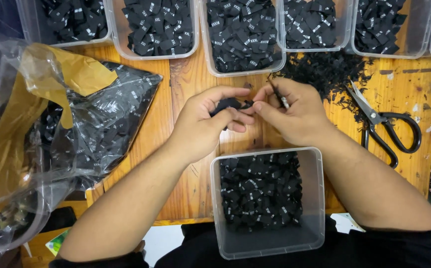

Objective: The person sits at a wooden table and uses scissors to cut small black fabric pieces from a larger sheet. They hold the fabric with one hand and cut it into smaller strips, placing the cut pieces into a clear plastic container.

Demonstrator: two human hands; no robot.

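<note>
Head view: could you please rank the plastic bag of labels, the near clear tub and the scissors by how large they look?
1. Plastic bag of labels, largest.
2. Near clear tub, though it sits closer to the camera than the others, which enlarges it.
3. Scissors, clearly smallest.

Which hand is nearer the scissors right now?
Right. The right hand sits just left of the scissors, apart from them; the left hand is farther left, beyond it.
</note>
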